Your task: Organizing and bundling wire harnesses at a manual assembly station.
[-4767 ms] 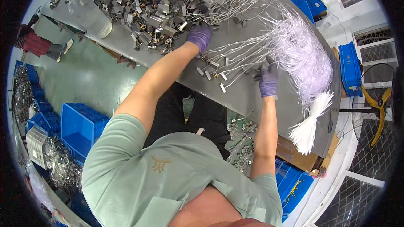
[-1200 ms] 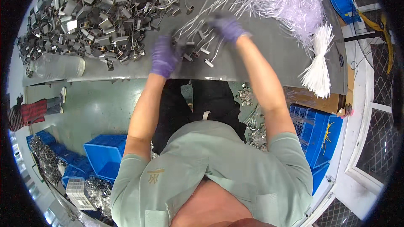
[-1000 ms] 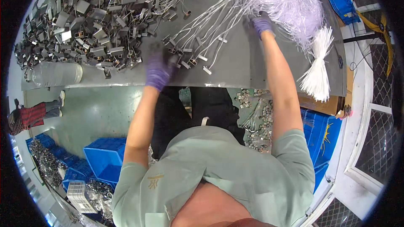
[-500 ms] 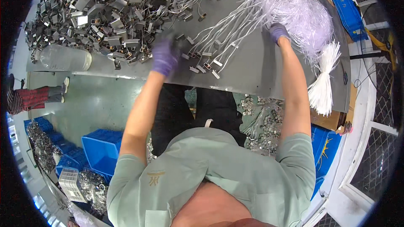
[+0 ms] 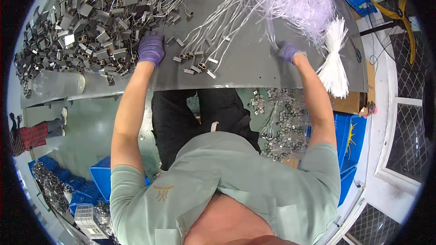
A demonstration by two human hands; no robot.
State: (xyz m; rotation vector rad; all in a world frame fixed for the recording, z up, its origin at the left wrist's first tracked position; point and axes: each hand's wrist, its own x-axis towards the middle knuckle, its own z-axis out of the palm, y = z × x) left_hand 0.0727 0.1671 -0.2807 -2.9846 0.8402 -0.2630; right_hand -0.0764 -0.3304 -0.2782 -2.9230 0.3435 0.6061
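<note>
Fingers of the left hand (image 5: 151,48), in a purple glove, curl downward onto the edge of the heap of small metal clips (image 5: 86,27) that covers the left part of the grey table (image 5: 254,63); whether they pinch a clip or only press on the pile cannot be told from above. Over on the other side, the right hand (image 5: 289,51), gloved the same, is closed around strands at the lower edge of the mass of thin white wires (image 5: 290,0), which spreads across the upper right of the table. Between the two hands a fan of wires with small metal ends (image 5: 196,61) lies flat on the tabletop, its tips pointing toward the near edge. Just right of the right forearm, a tied bundle of white strips (image 5: 334,59) hangs over the table edge. Near the left edge, a clear plastic bottle (image 5: 59,84) lies on its side. Blue bins (image 5: 102,179) stand on the green floor below.
</note>
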